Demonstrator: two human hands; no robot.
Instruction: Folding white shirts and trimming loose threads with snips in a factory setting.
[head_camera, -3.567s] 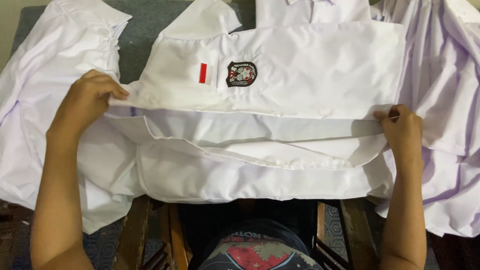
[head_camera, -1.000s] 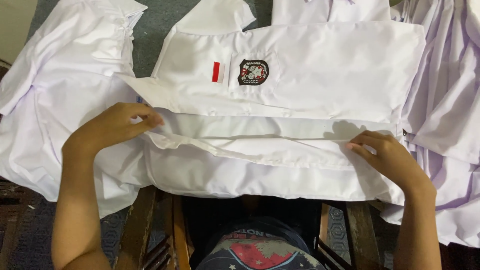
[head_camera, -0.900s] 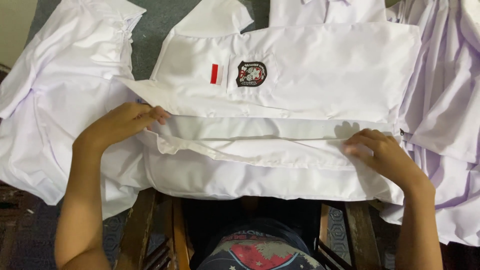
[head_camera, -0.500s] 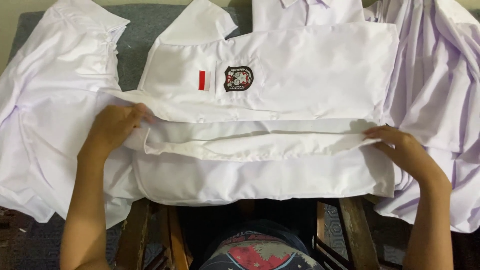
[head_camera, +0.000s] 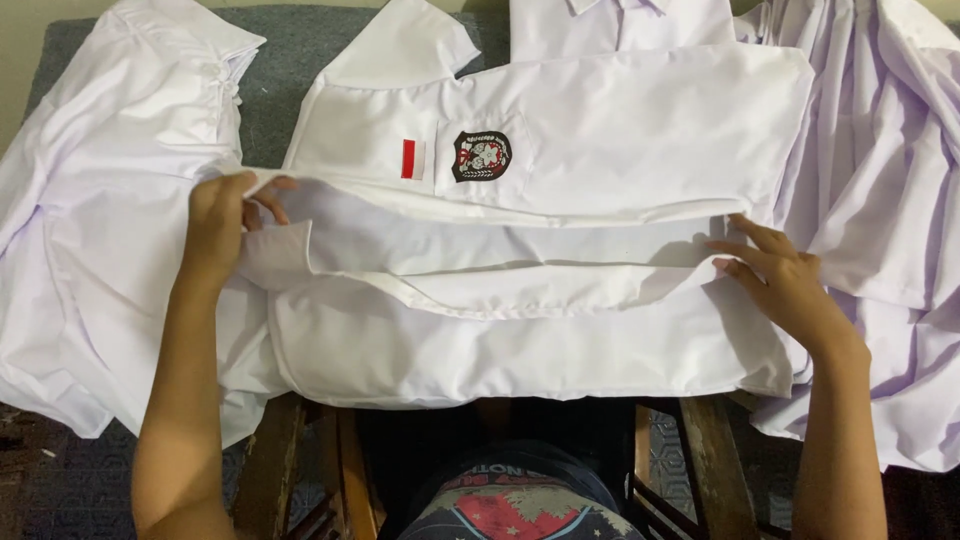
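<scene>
A white shirt (head_camera: 600, 130) lies spread in front of me, with a small red and white patch (head_camera: 412, 159) and a dark round badge (head_camera: 481, 156) on its chest. My left hand (head_camera: 222, 225) pinches the left end of a folded edge of the shirt and lifts it slightly. My right hand (head_camera: 775, 275) rests with fingers apart on the right end of the same fold, pressing the cloth flat. The lower part of the shirt (head_camera: 520, 345) hangs toward me over the table's front edge.
A pile of white shirts (head_camera: 110, 200) lies at the left. More white garments (head_camera: 880, 180) are heaped at the right. Grey cloth covers the table (head_camera: 270, 70) behind. Wooden chair or table legs (head_camera: 710, 470) show below, beside my lap.
My left hand has closed on the fold's left end and raised it. My right hand slid back outward along the fold to its right end.
</scene>
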